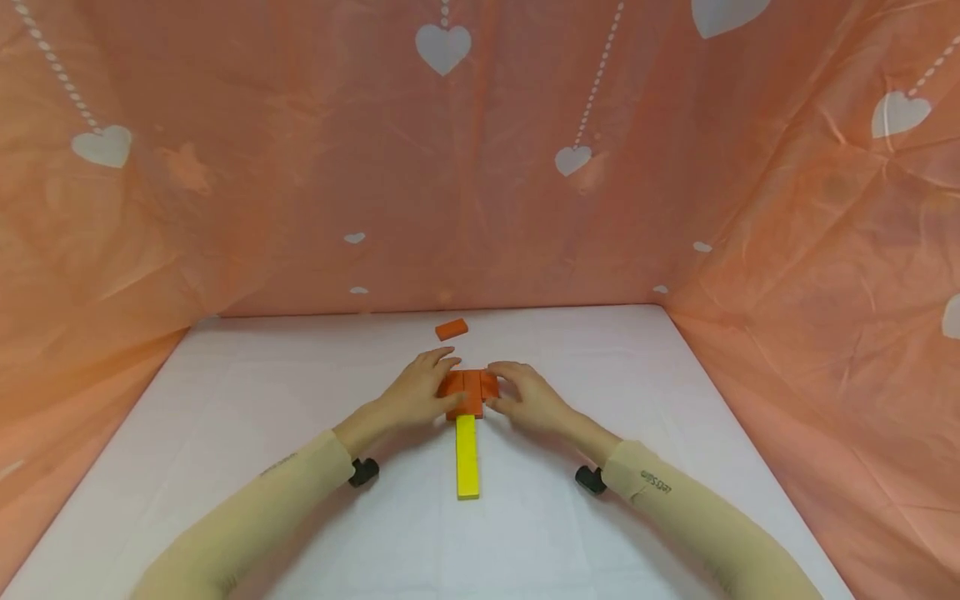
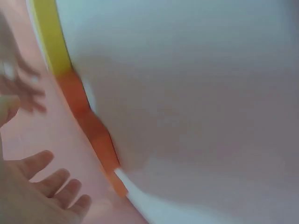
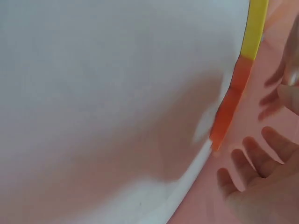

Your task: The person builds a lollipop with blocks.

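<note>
Several flat orange blocks (image 1: 472, 385) lie side by side in a cluster on the white table. From the cluster's near edge a long yellow block (image 1: 467, 458) extends toward me; it also shows in the left wrist view (image 2: 50, 39). My left hand (image 1: 415, 393) is at the cluster's left side, thumb over the blocks, fingers loosely spread. My right hand (image 1: 531, 400) is at the right side, fingertips close to the rightmost orange block (image 1: 490, 387). In both wrist views the fingers are relaxed and grip nothing. Whether any fingertip touches a block, I cannot tell.
A single orange block (image 1: 452, 329) lies apart, beyond the cluster. White cloth covers the table (image 1: 585, 550). Peach curtains (image 1: 480, 183) with white hearts stand at the back and both sides. A black wrist device (image 1: 363, 472) sits at the left cuff, another (image 1: 591, 479) at the right.
</note>
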A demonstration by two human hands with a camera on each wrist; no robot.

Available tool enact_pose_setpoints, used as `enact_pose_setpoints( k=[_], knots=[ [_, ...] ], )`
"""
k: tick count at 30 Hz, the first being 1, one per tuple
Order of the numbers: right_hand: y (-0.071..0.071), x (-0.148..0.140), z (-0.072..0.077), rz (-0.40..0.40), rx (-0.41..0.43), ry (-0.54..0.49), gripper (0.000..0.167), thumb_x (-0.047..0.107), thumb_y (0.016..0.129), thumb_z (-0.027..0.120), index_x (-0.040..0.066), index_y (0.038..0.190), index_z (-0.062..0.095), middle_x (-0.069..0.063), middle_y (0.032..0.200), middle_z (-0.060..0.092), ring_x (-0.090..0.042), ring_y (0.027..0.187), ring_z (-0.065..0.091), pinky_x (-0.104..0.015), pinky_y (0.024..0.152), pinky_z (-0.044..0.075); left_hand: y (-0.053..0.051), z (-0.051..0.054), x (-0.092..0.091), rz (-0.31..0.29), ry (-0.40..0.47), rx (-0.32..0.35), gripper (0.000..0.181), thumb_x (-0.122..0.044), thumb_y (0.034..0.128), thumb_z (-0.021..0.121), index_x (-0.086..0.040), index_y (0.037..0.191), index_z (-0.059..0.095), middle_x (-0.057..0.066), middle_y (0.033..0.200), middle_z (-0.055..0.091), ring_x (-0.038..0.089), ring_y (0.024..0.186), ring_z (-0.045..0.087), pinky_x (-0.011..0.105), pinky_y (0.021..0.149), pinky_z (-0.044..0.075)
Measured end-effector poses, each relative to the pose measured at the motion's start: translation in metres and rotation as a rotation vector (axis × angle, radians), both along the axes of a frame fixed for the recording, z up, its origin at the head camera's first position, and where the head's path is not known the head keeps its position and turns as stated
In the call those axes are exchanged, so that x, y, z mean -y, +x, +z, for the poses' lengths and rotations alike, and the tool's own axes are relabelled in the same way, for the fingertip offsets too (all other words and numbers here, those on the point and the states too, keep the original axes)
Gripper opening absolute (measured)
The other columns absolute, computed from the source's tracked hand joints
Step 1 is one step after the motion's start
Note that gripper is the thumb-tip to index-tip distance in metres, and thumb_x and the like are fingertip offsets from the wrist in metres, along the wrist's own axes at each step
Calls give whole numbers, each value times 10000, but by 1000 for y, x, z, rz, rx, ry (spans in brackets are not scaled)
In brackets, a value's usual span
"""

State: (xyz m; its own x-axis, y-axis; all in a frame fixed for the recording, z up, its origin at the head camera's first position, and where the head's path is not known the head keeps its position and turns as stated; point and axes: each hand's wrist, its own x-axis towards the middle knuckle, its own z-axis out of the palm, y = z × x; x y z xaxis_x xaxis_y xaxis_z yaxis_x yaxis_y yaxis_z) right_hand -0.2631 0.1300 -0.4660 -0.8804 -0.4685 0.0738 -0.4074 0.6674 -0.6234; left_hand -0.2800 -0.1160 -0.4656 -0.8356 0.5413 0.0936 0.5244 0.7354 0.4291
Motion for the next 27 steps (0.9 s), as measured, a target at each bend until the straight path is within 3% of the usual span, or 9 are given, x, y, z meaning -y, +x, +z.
enact_pose_setpoints(
  k=[7, 13, 19, 27],
  knots=[
    [22, 4, -3, 69, -32, 147, 682, 362, 965, 736, 66, 1532, 500, -100, 1636, 406, -333, 1510, 358, -558, 1213, 326, -42, -1, 1, 84, 137, -59, 529, -230, 999, 669, -13, 1469, 558, 223, 1521, 496, 441, 1352, 522, 600, 1125, 428],
    [29, 8, -4, 132, -45, 252, 775, 477, 954, 723, 99, 1574, 454, -103, 1682, 322, -339, 1548, 287, -561, 1246, 252, -70, -1, 1, 149, 148, -44, 448, -172, 1014, 662, 19, 1413, 593, 218, 1480, 535, 408, 1246, 589, 569, 1099, 461],
    [33, 10, -6, 153, -7, 300, 806, 535, 956, 693, 120, 1594, 429, -84, 1710, 264, -329, 1576, 220, -574, 1262, 185, -86, -5, 0, 202, 124, 41, 429, -165, 1037, 633, -30, 1441, 584, 195, 1481, 527, 392, 1227, 592, 541, 1095, 477],
    [33, 11, -10, 163, 8, 366, 775, 556, 981, 650, 162, 1606, 418, -60, 1720, 235, -316, 1589, 181, -607, 1258, 157, -98, -11, 1, 214, 75, 87, 408, -160, 1047, 617, -6, 1424, 611, 206, 1542, 478, 414, 1321, 535, 542, 1149, 424]
  ],
)
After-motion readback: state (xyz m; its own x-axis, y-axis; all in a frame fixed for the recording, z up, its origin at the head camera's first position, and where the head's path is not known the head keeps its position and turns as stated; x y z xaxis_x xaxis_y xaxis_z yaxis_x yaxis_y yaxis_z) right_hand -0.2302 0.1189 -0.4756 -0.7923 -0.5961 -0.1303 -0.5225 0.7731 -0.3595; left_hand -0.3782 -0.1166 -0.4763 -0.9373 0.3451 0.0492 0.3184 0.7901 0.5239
